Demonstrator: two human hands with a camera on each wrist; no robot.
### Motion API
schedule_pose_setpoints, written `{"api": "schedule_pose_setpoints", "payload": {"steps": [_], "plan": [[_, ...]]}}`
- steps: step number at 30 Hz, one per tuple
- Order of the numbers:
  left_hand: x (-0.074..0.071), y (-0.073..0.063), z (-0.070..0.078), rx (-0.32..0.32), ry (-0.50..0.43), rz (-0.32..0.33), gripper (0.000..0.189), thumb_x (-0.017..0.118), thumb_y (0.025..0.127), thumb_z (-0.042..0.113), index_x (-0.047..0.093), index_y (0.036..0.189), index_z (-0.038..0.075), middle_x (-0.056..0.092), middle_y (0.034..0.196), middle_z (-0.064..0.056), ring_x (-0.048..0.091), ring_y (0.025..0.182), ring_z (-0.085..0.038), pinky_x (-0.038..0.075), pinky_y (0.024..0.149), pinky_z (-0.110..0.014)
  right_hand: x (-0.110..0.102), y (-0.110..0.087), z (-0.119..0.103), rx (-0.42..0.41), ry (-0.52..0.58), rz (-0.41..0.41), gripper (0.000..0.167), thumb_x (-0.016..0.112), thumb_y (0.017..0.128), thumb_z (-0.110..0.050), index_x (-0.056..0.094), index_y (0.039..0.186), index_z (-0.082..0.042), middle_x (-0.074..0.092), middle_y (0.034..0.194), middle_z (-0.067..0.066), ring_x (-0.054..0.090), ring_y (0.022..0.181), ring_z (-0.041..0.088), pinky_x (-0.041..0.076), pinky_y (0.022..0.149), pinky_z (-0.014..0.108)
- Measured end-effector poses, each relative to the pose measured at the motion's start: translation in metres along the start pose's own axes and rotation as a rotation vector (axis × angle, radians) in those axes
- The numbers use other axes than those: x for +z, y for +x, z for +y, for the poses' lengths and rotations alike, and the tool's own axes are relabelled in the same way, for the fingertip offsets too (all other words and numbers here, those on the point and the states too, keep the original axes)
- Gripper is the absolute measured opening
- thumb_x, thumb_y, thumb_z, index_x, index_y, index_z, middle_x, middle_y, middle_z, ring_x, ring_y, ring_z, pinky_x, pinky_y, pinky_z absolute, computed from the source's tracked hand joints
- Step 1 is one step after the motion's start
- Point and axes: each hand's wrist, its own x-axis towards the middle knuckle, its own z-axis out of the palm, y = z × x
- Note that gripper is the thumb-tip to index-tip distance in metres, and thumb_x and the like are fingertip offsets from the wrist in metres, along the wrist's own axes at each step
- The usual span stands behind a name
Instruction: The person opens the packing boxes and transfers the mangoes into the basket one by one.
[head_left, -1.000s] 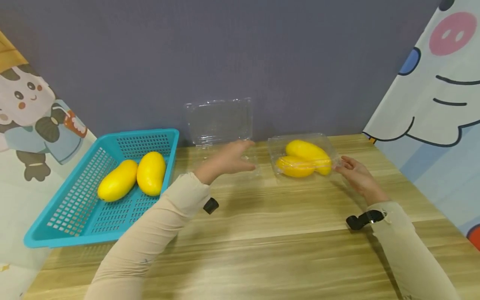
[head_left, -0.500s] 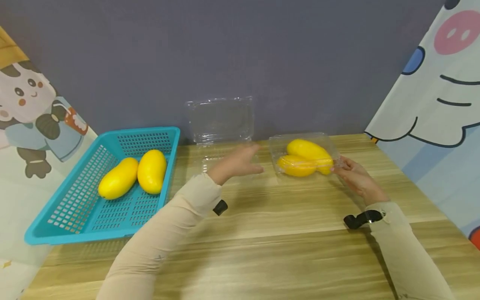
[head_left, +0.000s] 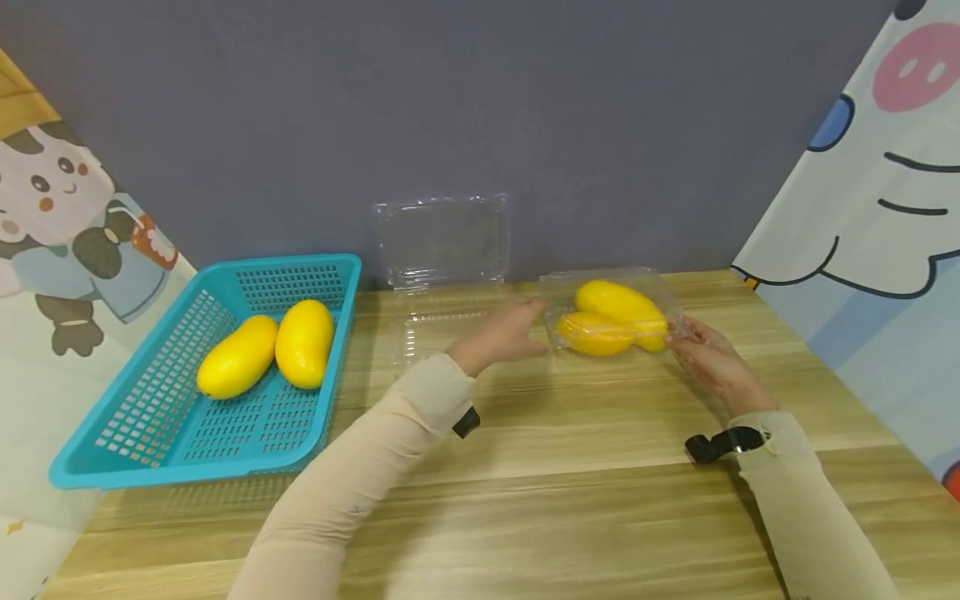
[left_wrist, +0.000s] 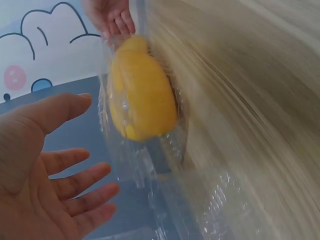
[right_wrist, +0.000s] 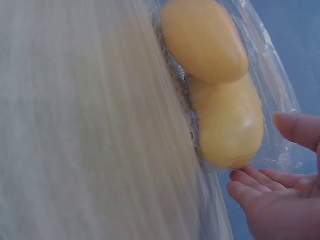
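A clear plastic clamshell box point(head_left: 551, 287) with two yellow mangoes point(head_left: 618, 304) in it sits on the wooden table toward the back right. My left hand point(head_left: 504, 335) is at the box's left side, thumb and fingers spread and nothing between them. In the left wrist view, the left fingers point(left_wrist: 85, 180) are held apart, with the box beyond them. My right hand point(head_left: 708, 354) is at the box's right end, fingertips touching its lower corner. In the right wrist view, the right thumb point(right_wrist: 300, 129) is near the lid's edge, well apart from the fingers.
A second clear box point(head_left: 442, 242) stands with its lid raised against the grey back wall, left of the filled one. A blue plastic basket point(head_left: 217, 454) with two more mangoes point(head_left: 303, 343) is at the left. Patterned cloth point(head_left: 862, 225) borders the table's right side.
My left hand has moved right, from in front of the raised-lid box to the filled box's left side. My right hand has stayed at the right end of the filled box.
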Motion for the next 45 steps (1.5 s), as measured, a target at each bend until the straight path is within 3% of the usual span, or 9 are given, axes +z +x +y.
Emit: {"api": "schedule_pose_setpoints", "payload": {"steps": [4,11,17,24,30,33,40,45], "plan": [[0.005,0.007,0.007,0.015,0.022,0.003,0.07,0.068,0.086,0.035,0.039,0.143,0.008,0.039,0.146,-0.012,0.038,0.134,-0.028,0.032,0.11,-0.04,0.001,-0.001,0.002,-0.005,0.016,0.006,0.081,0.048,0.098,-0.011,-0.017,0.145,0.002,-0.011,0.153,0.023,-0.001,0.144,0.026,0.012,0.115,0.028],[0.013,0.018,0.016,0.099,0.024,0.068,0.061,0.07,0.085,0.029,0.046,0.138,0.012,0.046,0.142,-0.007,0.041,0.131,-0.024,0.036,0.107,-0.038,0.002,-0.001,0.002,-0.015,0.025,0.007,0.08,0.047,0.098,-0.009,-0.017,0.145,0.002,-0.012,0.153,0.023,-0.002,0.143,0.025,0.013,0.114,0.026],[0.013,0.026,0.023,0.126,0.14,0.073,0.065,0.07,0.085,0.031,0.044,0.14,0.008,0.044,0.143,-0.01,0.04,0.132,-0.024,0.032,0.11,-0.035,0.004,0.001,-0.001,-0.016,0.023,0.017,0.081,0.046,0.098,-0.011,-0.018,0.145,0.002,-0.012,0.153,0.022,-0.002,0.143,0.027,0.012,0.114,0.028],[0.019,0.039,0.027,0.147,0.252,0.065,0.063,0.068,0.086,0.034,0.044,0.14,0.012,0.042,0.144,-0.008,0.038,0.133,-0.023,0.029,0.111,-0.033,0.003,0.0,-0.002,-0.015,0.062,0.028,0.082,0.046,0.098,-0.008,-0.021,0.145,0.0,-0.013,0.154,0.021,-0.002,0.143,0.024,0.019,0.11,0.018],[0.025,0.049,0.029,0.172,0.33,0.058,0.061,0.068,0.086,0.035,0.046,0.138,0.011,0.047,0.138,-0.007,0.043,0.128,-0.022,0.029,0.112,-0.033,0.002,0.0,-0.001,-0.028,0.051,0.017,0.08,0.044,0.098,-0.007,-0.021,0.144,0.001,-0.016,0.153,0.021,-0.007,0.143,0.025,0.011,0.114,0.027],[0.029,0.053,0.03,0.182,0.402,0.066,0.059,0.068,0.086,0.036,0.049,0.136,0.01,0.05,0.135,-0.007,0.046,0.124,-0.021,0.032,0.109,-0.031,0.001,0.0,-0.001,-0.029,0.046,0.015,0.08,0.044,0.098,-0.008,-0.02,0.145,0.001,-0.016,0.153,0.02,-0.005,0.143,0.022,0.012,0.114,0.025],[0.033,0.054,0.033,0.177,0.456,0.071,0.056,0.069,0.085,0.037,0.053,0.132,0.011,0.05,0.134,-0.007,0.047,0.121,-0.02,0.039,0.104,-0.029,0.001,-0.001,0.003,-0.036,0.041,0.022,0.08,0.046,0.098,-0.011,-0.016,0.145,0.003,-0.01,0.155,0.021,0.006,0.143,0.012,0.028,0.103,0.01],[0.033,0.053,0.035,0.162,0.478,0.059,0.054,0.069,0.085,0.037,0.054,0.13,0.012,0.052,0.132,-0.006,0.049,0.12,-0.02,0.038,0.104,-0.028,0.002,0.0,0.004,-0.026,0.019,0.028,0.079,0.045,0.098,-0.011,-0.016,0.146,0.003,-0.01,0.155,0.021,0.004,0.144,0.017,0.025,0.107,0.014]]}}
